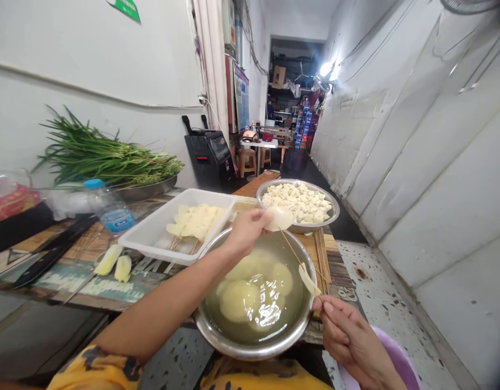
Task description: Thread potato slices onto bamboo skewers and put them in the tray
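Over the far rim of a steel bowl [199, 319] my left hand [250, 230] pinches a thin, pale potato slice [280, 218]. My right hand [351, 336] is closed on the lower end of a thin bamboo skewer [291, 246], to the right of the bowl. The skewer's upper end meets the slice in my left hand. Another potato slice [309, 279] is threaded low on the skewer, close to my right fingers. Round potato slices [237, 300] lie under cloudy water in the bowl.
A white plastic tray [142, 246] with skewered slices stands left of the bowl. Behind it is a basin [335, 208] of cauliflower florets [296, 200]. Bare skewers [322, 257] lie at right. A water bottle [111, 208], knife [50, 254] and greens [107, 157] occupy the left; a purple tub [396, 352] is below.
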`<state>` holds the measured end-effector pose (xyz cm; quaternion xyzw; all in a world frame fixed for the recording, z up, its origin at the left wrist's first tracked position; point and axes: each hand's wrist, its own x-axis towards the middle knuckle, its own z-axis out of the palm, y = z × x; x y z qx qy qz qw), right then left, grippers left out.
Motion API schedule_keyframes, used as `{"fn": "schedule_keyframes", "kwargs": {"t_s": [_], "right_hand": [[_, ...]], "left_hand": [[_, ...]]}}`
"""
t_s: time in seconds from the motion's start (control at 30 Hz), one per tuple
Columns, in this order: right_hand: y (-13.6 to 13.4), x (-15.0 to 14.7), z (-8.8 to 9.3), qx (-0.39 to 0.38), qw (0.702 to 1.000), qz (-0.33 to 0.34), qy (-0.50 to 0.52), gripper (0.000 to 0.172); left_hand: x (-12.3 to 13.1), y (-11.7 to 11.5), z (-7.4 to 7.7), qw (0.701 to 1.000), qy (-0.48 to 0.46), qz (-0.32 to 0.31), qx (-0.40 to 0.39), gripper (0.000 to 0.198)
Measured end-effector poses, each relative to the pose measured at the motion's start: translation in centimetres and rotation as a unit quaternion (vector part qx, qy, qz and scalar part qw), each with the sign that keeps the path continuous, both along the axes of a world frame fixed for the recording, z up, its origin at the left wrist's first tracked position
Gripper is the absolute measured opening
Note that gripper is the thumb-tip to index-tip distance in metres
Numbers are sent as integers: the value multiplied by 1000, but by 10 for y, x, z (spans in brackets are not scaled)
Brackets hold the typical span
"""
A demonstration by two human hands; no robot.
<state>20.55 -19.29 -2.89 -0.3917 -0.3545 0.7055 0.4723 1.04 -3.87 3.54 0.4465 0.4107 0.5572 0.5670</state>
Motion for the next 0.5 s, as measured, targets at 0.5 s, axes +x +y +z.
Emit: {"fn": "schedule_keyframes", "kwargs": {"t_s": [0.5], "right_hand": [[14,13,-20,230,908,-128,-325,27]], "left_hand": [[-7,6,7,978,-107,-82,-159,9]]}}
